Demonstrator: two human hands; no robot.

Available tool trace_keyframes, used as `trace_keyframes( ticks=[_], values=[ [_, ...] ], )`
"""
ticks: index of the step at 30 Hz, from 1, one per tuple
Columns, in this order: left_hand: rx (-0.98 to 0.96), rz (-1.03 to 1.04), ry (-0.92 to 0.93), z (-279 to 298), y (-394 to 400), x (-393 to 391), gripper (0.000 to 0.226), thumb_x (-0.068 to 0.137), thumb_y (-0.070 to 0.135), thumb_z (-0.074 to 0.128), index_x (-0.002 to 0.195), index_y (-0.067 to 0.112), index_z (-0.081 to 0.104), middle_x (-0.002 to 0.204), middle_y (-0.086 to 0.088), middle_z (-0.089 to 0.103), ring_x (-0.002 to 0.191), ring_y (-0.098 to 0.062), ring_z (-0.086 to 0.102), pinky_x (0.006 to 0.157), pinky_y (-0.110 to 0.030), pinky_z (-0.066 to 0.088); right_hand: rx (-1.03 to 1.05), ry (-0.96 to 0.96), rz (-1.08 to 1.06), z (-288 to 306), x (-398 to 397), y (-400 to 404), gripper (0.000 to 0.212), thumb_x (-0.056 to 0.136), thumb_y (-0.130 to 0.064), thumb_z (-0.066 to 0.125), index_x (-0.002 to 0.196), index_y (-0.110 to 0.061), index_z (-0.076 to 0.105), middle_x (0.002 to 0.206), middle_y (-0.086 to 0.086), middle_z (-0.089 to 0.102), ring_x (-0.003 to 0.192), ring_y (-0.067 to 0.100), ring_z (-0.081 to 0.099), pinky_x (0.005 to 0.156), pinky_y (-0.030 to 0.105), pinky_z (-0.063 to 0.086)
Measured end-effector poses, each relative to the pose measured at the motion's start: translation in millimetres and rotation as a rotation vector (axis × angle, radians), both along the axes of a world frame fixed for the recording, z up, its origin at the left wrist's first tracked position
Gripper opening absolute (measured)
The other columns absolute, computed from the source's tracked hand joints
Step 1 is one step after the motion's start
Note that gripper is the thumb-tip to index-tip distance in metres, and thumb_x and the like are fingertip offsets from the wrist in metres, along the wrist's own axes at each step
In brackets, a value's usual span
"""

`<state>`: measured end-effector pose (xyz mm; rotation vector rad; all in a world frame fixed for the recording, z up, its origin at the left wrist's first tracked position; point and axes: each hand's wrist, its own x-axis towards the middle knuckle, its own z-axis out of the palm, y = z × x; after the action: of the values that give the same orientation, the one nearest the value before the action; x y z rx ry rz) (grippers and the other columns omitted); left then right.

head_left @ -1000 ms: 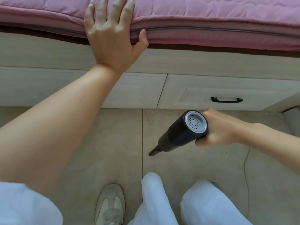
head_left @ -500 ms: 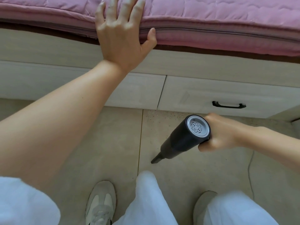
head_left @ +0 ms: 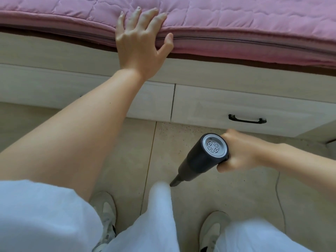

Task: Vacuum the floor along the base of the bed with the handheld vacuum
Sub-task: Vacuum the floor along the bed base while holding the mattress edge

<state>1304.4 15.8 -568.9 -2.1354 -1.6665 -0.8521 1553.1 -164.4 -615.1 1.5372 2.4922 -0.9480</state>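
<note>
Our right hand grips the handheld vacuum, nozzle on the floor; left hand, fingers spread, presses the mattress edge.

Our arms bare; white short sleeve, white loose trousers, pale grey-beige sneakers with darker panels.

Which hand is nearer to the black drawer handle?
Right. The right hand grips the vacuum over the floor just below the drawer handle. The left hand rests on the mattress, far up and left of it.
</note>
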Motion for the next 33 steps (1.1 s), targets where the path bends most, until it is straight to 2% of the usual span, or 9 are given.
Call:
trace_keyframes(
  ticks=[4, 7, 13, 18, 22, 26, 30, 33],
  values=[
    [-0.034, -0.028, 0.016, 1, 0, -4, 0.055, 0.094, 0.056, 0.028, 0.140, 0.033, 0.048, 0.147, 0.010, 0.044, 0.142, -0.019, 0.031, 0.119, -0.047, 0.014, 0.036, 0.016, -0.059, 0, 9, -5, 0.027, 0.050, -0.034, 0.055, 0.063, -0.016, 0.040, 0.056, 0.005, 0.048, 0.046, 0.009, 0.032, 0.042, 0.035, 0.030],
    [-0.020, -0.030, 0.034, -1, 1, -5, 0.054, 0.095, 0.055, 0.029, 0.141, 0.033, 0.046, 0.148, 0.010, 0.044, 0.142, -0.021, 0.031, 0.119, -0.048, 0.013, 0.080, 0.003, -0.108, -3, 13, -5, 0.025, 0.050, -0.033, 0.055, 0.065, -0.015, 0.045, 0.058, 0.004, 0.053, 0.050, 0.013, 0.041, 0.044, 0.035, 0.036],
    [0.006, -0.041, 0.025, -3, 4, -7, 0.053, 0.095, 0.055, 0.031, 0.140, 0.032, 0.047, 0.147, 0.009, 0.045, 0.141, -0.022, 0.033, 0.119, -0.048, 0.015, 0.129, 0.002, -0.137, -6, 16, -9, 0.023, 0.051, -0.034, 0.057, 0.062, -0.021, 0.041, 0.053, -0.002, 0.049, 0.046, 0.010, 0.038, 0.040, 0.025, 0.028],
    [0.018, -0.067, 0.014, -4, 2, -7, 0.053, 0.095, 0.053, 0.031, 0.140, 0.030, 0.049, 0.147, 0.008, 0.045, 0.141, -0.023, 0.033, 0.119, -0.047, 0.015, 0.156, -0.002, -0.154, -10, 4, -6, 0.022, 0.053, -0.032, 0.060, 0.063, -0.022, 0.043, 0.053, -0.002, 0.050, 0.047, 0.015, 0.043, 0.043, 0.035, 0.037],
    [0.027, -0.073, 0.024, -4, 1, -10, 0.054, 0.095, 0.053, 0.030, 0.140, 0.029, 0.049, 0.147, 0.008, 0.045, 0.141, -0.023, 0.034, 0.119, -0.047, 0.015, 0.195, 0.010, -0.131, -9, -13, 3, 0.025, 0.055, -0.029, 0.062, 0.056, -0.037, 0.038, 0.045, -0.008, 0.042, 0.042, 0.010, 0.037, 0.042, 0.028, 0.029],
    [0.038, -0.065, 0.024, -5, 2, -8, 0.054, 0.095, 0.053, 0.030, 0.140, 0.030, 0.050, 0.147, 0.009, 0.045, 0.141, -0.022, 0.034, 0.119, -0.047, 0.015, 0.235, 0.004, -0.149, -13, -19, 10, 0.033, 0.057, -0.026, 0.065, 0.055, -0.028, 0.032, 0.045, -0.004, 0.037, 0.043, 0.011, 0.033, 0.042, 0.027, 0.026],
    [0.068, -0.048, 0.026, -8, 2, -8, 0.053, 0.095, 0.053, 0.031, 0.138, 0.030, 0.052, 0.145, 0.009, 0.048, 0.139, -0.023, 0.037, 0.118, -0.047, 0.018, 0.225, -0.008, -0.175, -17, -19, 11, 0.030, 0.057, -0.029, 0.066, 0.058, -0.027, 0.036, 0.048, -0.005, 0.042, 0.045, 0.012, 0.038, 0.043, 0.025, 0.029],
    [0.113, -0.048, 0.025, -10, 3, -7, 0.052, 0.095, 0.051, 0.034, 0.137, 0.029, 0.054, 0.143, 0.008, 0.051, 0.137, -0.023, 0.040, 0.117, -0.048, 0.020, 0.216, 0.011, -0.172, -16, -18, 8, 0.025, 0.055, -0.033, 0.063, 0.057, -0.038, 0.038, 0.047, -0.011, 0.043, 0.045, 0.009, 0.043, 0.042, 0.022, 0.029]
  ],
)
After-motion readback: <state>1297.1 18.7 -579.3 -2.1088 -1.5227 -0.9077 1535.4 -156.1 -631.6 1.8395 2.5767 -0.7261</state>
